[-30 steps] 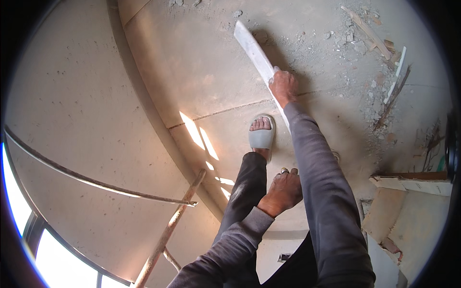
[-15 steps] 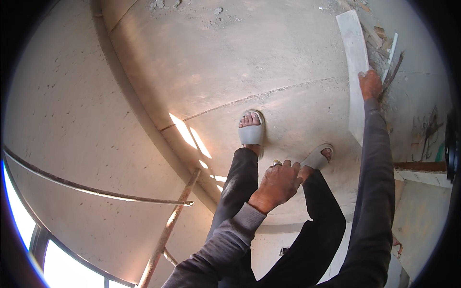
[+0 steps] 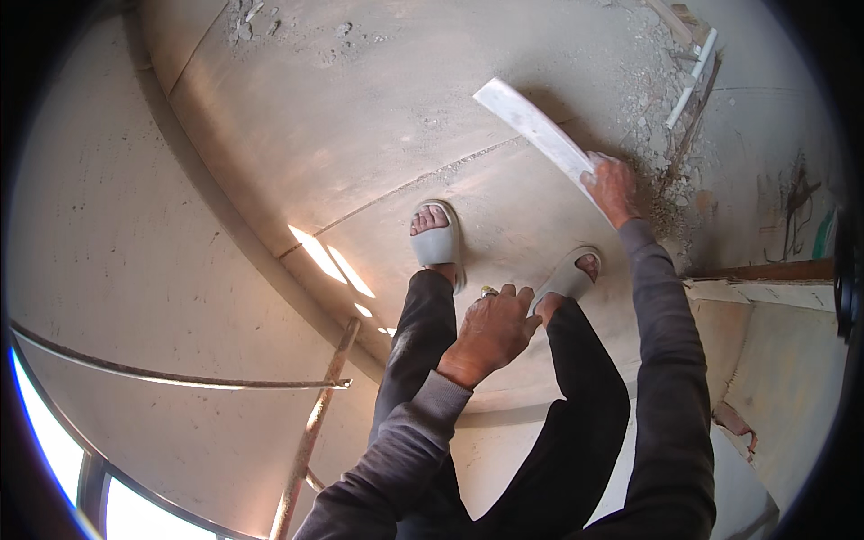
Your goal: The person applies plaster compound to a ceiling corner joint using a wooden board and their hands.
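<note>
My right hand (image 3: 614, 191) is closed around the near end of a long, thin, whitish strip (image 3: 538, 126), flat and slightly curved in the view. The strip points up and to the left above the dusty floor, and its material is not clear. My left hand (image 3: 490, 335) hangs in front of my legs with the back of the hand up and the fingers curled under. A small shiny piece (image 3: 489, 292), perhaps a ring, shows at its outer fingers. Whether anything lies inside those curled fingers is hidden.
Rubble and grit (image 3: 661, 193) lie at the right, along with a white stick (image 3: 691, 79) and wood scraps. Grey sandals (image 3: 438, 236) are on my feet. Metal poles (image 3: 317, 418) cross at the lower left beside a pale wall (image 3: 135, 234). A ledge (image 3: 765, 283) juts at right.
My right hand has swung the strip away from the scrap pile, to the left and tilted over the floor. The left hand has kept its pose; the whole view has shifted slightly.
</note>
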The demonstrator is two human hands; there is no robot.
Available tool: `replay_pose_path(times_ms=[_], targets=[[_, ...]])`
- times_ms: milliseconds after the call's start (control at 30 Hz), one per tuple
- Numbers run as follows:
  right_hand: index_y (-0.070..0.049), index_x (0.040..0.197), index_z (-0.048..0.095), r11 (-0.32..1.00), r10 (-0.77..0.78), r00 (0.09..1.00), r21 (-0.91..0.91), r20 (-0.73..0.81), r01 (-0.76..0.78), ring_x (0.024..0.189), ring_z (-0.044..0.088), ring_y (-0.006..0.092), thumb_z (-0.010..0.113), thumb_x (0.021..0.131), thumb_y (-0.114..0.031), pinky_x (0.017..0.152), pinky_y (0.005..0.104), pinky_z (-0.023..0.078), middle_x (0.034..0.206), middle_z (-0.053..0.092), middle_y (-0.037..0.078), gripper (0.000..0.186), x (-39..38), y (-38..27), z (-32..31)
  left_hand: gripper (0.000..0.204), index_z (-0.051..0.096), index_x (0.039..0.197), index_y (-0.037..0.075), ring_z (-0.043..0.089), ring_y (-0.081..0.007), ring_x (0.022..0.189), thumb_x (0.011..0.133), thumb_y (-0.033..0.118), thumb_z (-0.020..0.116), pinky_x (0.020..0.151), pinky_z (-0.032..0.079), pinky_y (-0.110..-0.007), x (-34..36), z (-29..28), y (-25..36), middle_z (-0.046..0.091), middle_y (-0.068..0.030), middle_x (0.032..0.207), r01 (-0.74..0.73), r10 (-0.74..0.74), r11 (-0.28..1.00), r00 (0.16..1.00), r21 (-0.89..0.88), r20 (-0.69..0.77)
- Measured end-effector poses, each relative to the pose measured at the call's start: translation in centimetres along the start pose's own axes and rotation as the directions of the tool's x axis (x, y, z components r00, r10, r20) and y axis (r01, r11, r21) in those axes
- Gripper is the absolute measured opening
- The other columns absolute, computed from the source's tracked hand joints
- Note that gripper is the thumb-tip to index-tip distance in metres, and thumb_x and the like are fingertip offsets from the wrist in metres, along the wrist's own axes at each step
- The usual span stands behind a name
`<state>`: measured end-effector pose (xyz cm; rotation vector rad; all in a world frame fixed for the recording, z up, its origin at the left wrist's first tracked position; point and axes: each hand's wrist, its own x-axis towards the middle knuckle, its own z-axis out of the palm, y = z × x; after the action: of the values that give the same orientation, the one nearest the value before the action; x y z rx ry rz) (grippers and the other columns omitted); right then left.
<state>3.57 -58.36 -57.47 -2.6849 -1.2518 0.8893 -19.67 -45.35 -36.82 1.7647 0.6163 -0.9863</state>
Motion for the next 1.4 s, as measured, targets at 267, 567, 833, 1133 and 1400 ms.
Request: replay_pose_path(times_ms=[267, 567, 833, 1133, 1400], targets=[[-0.005, 0.12, 0.06, 0.987, 0.148, 0.988, 0.071, -0.046, -0.145, 0.095, 0.067, 0.0368, 0.069, 0.081, -0.013, 0.082, 0.044, 0.055, 0.107, 0.068, 0.019, 0.041, 0.4, -0.5, 1.6, 0.035, 0.059, 0.116, 0.003, 0.063, -0.037, 0.094, 0.091, 0.027, 0.063, 0.082, 0.048, -0.047, 0.7, 0.8, 0.8, 0.062, -0.018, 0.101, -0.008, 0.009, 1.0, 0.999, 0.029, -0.037], [-0.009, 0.127, 0.061, 0.958, 0.286, 0.927, 0.08, -0.242, -0.275, 0.092, 0.068, 0.0384, 0.07, 0.078, -0.017, 0.082, 0.0452, 0.055, 0.096, 0.069, 0.024, 0.05, 4.2, 10.6, 0.8, 0.036, 0.059, 0.117, 0.002, 0.064, -0.0364, 0.093, 0.09, 0.025, 0.064, 0.082, 0.048, -0.046, 1.0, 0.4, 2.3, 0.063, -0.0179, 0.101, 0.033, -0.031, 0.999, 0.998, 0.034, -0.046], [-0.004, 0.111, 0.067, 0.879, 0.27, 0.832, -0.23, -0.485, -0.419, 0.088, 0.069, 0.0384, 0.071, 0.08, -0.023, 0.078, 0.0449, 0.056, 0.095, 0.069, 0.023, 0.037, 8.5, 20.2, -6.9, 0.036, 0.059, 0.118, 0.002, 0.063, -0.0363, 0.094, 0.091, 0.025, 0.064, 0.082, 0.049, -0.045, 0.9, -0.1, 3.1, 0.064, -0.0169, 0.103, 0.045, -0.04, 0.996, 0.996, 0.073, -0.077], [-0.009, 0.128, 0.061, 0.913, 0.091, 0.941, -0.349, -0.325, -0.209, 0.08, 0.07, 0.0358, 0.071, 0.084, -0.023, 0.072, 0.0436, 0.057, 0.087, 0.071, 0.019, 0.047, 7.0, 17.6, -10.8, 0.035, 0.059, 0.116, 0.002, 0.064, -0.036, 0.091, 0.091, 0.026, 0.063, 0.081, 0.048, -0.045, 0.9, 1.0, 3.5, 0.063, -0.0163, 0.1, 0.011, -0.002, 0.996, 0.994, 0.085, -0.113], [-0.005, 0.128, 0.057, 0.974, 0.004, 0.999, 0.226, -0.051, 0.007, 0.106, 0.063, 0.0377, 0.067, 0.083, -0.01, 0.094, 0.043, 0.052, 0.116, 0.065, 0.022, 0.046, -0.9, 2.7, 0.3, 0.034, 0.059, 0.115, 0.002, 0.064, -0.0347, 0.09, 0.091, 0.026, 0.063, 0.08, 0.048, -0.044, 1.7, 2.3, 3.4, 0.064, -0.0156, 0.098, -0.011, 0.021, 0.998, 0.989, 0.067, -0.146]])
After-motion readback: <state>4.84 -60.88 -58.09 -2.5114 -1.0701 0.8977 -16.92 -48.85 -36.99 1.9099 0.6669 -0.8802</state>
